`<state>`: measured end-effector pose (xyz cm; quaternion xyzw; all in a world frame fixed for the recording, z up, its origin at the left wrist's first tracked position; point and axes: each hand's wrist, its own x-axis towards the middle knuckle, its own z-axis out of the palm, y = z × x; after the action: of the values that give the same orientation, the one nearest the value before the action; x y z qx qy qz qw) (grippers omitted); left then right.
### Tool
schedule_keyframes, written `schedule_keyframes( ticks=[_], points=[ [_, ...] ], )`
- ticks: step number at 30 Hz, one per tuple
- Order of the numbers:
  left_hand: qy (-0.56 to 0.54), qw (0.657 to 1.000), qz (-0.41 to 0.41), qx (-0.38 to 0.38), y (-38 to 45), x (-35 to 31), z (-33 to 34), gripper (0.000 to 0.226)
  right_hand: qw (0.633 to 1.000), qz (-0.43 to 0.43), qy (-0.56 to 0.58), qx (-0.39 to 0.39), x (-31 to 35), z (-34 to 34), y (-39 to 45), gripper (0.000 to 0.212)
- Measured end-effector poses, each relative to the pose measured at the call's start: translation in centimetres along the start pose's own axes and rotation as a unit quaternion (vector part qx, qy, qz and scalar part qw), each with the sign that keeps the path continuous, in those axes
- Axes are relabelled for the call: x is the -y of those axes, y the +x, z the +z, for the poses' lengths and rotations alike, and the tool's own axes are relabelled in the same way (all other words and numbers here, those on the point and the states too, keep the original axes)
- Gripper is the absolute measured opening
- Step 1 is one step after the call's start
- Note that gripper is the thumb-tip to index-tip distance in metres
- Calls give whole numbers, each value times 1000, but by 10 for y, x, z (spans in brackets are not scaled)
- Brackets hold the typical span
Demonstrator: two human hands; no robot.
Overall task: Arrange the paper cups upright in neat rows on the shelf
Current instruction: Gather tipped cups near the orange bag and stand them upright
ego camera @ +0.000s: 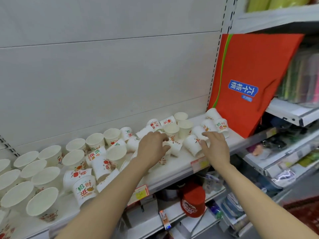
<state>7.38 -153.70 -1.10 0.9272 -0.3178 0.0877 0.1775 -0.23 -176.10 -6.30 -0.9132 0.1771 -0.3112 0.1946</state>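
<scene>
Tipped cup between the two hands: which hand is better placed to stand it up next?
Probably the left hand. Its curled fingers are already at the tipped cup, while the right hand hovers open over another fallen cup.

A white shelf (188,163) carries printed paper cups (82,187): upright rows toward eight o'clock, a tumbled scatter from the centre toward two o'clock, where a red bag (250,69) stands.
</scene>
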Motion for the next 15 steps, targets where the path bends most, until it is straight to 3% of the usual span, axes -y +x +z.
schedule_keyframes(
  ticks=[8, 15],
  points=[
    [-13, 999, -22, 38, 109, -73, 37, 27, 998, 16, -40, 38, -96, -11, 89, 30],
    [-34, 993, -67, 92, 213, -104, 80, 30, 974, 73, -25, 212, -140, 8, 154, 61]
  ],
)
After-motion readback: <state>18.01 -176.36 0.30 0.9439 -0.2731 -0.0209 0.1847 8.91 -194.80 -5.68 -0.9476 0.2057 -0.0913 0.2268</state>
